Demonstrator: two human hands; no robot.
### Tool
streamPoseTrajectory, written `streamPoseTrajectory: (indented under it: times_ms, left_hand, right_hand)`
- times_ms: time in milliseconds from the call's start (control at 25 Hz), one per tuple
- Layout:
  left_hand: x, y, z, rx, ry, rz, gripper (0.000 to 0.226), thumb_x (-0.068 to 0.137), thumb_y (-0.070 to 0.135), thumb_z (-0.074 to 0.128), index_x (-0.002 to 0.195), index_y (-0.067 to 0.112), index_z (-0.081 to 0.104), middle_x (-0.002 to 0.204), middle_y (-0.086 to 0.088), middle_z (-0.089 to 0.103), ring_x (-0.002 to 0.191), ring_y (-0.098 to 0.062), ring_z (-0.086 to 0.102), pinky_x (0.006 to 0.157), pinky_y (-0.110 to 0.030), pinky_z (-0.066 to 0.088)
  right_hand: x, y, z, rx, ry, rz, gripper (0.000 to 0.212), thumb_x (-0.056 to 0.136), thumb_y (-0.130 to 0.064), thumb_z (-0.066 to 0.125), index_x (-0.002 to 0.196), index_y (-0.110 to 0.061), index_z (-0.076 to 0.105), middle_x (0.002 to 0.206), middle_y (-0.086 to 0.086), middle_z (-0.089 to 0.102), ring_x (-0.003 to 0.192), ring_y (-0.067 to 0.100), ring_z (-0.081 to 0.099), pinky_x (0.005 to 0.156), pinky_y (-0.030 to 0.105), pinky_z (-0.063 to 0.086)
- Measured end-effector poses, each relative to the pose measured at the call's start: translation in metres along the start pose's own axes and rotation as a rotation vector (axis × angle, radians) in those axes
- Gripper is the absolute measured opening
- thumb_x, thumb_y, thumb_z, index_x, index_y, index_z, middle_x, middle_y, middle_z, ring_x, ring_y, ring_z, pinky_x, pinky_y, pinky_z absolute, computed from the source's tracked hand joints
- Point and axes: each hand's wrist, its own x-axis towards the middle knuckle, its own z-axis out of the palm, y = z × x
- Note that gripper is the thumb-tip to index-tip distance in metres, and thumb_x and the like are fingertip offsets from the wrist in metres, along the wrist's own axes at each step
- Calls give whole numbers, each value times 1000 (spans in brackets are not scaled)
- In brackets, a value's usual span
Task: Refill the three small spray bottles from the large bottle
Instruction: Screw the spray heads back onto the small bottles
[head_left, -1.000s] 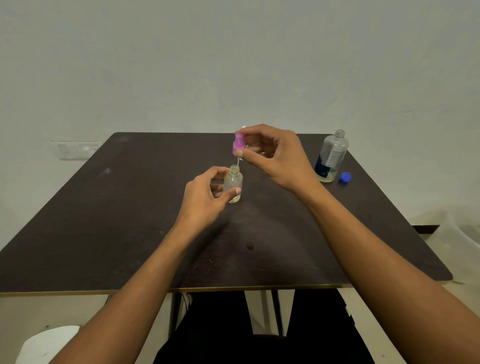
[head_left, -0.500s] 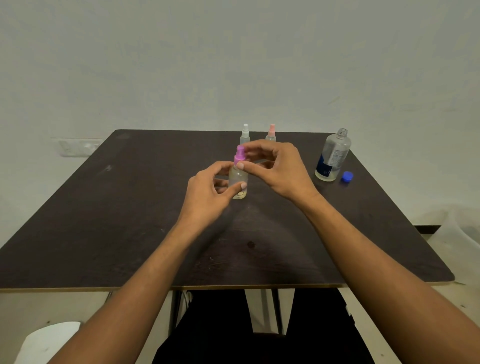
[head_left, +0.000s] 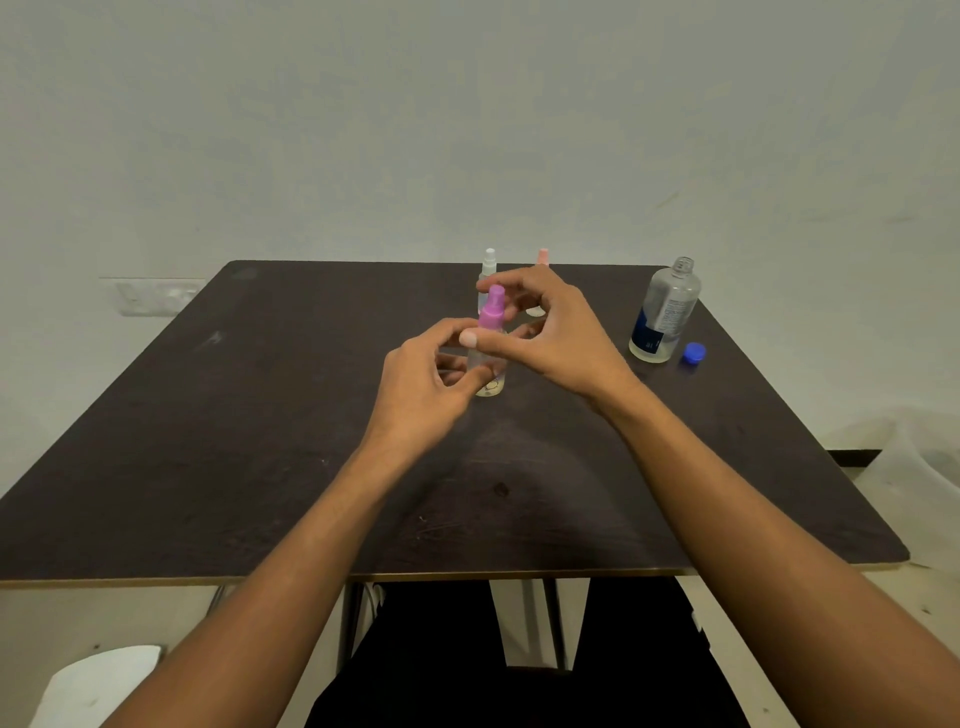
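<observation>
Dark counter (head_left: 218, 426), centre of frame; near edge and whole left half bare. Small spray bottle (head_left: 488, 371) stands mid-counter, left hand (head_left: 421, 384) in a narrow grip around its clear body. Right hand (head_left: 550, 332) pinches the pink spray cap (head_left: 491, 310) seated on top. Two more small bottles (head_left: 488, 265) behind, near the far edge. Large bottle (head_left: 664, 312) uncapped at right (label unreadable), blue cap (head_left: 694, 353) beside it.
</observation>
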Motion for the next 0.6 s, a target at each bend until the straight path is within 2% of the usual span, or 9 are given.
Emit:
streamPoseTrajectory:
  times_ms: [80, 160, 240, 360, 400, 480, 560, 600]
  left_hand:
    - [0, 0, -1, 10, 1, 0, 47, 88, 37, 83, 132, 32, 66, 111, 21, 70, 93, 9, 67, 75, -5, 52]
    - [0, 0, -1, 11, -1, 9, 49, 87, 38, 83, 133, 30, 66, 116, 17, 72, 96, 3, 69, 81, -14, 57]
    - [-1, 0, 1, 16, -3, 13, 50, 87, 38, 83, 133, 31, 66, 116, 14, 73, 98, 0, 70, 84, -18, 58]
    - [-2, 2, 4, 36, 2, 21, 49, 87, 40, 83, 132, 33, 65, 114, 15, 72, 100, 0, 68, 84, -17, 56]
    - [-3, 3, 5, 38, 3, 20, 48, 87, 41, 82, 131, 34, 66, 113, 15, 71, 100, 0, 68, 83, -15, 54]
    - [-2, 3, 4, 41, 6, 19, 49, 87, 41, 82, 132, 35, 65, 114, 16, 70, 101, -1, 67, 82, -13, 52]
    - [-1, 2, 3, 35, 1, 24, 51, 87, 41, 82, 134, 33, 65, 117, 15, 71, 102, -1, 68, 83, -13, 52]
    - [-1, 2, 3, 31, -3, 30, 52, 87, 40, 83, 134, 32, 65, 119, 14, 72, 102, -2, 68, 84, -14, 54]
  right_hand:
    - [4, 0, -11, 53, -110, 8, 33, 94, -40, 77, 124, -27, 74, 122, -8, 69, 108, 10, 66, 91, 24, 56]
    - [6, 0, -20, 47, -161, -13, 25, 96, -35, 75, 117, -22, 78, 116, -7, 75, 106, 12, 69, 93, 27, 56]
    - [8, 0, -21, -37, -134, -19, 26, 91, -39, 80, 107, -19, 78, 100, -6, 75, 93, 5, 68, 81, 18, 52]
    - [11, 2, -13, -167, -48, -18, 41, 83, -51, 84, 94, -15, 69, 82, -5, 68, 70, -1, 59, 68, 9, 45]
    - [11, 2, -12, -177, -50, -14, 44, 82, -55, 83, 97, -16, 67, 84, -6, 68, 71, 0, 58, 69, 8, 45]
    - [10, -1, -16, -127, -111, 2, 44, 86, -56, 79, 113, -23, 68, 101, -10, 70, 86, 1, 64, 78, 11, 47]
    - [8, -5, -25, -50, -208, 2, 39, 91, -49, 77, 124, -28, 71, 116, -14, 71, 104, 4, 67, 89, 22, 53]
    - [8, -7, -30, -33, -244, -16, 35, 93, -43, 77, 123, -27, 73, 117, -15, 73, 108, 6, 68, 92, 29, 56]
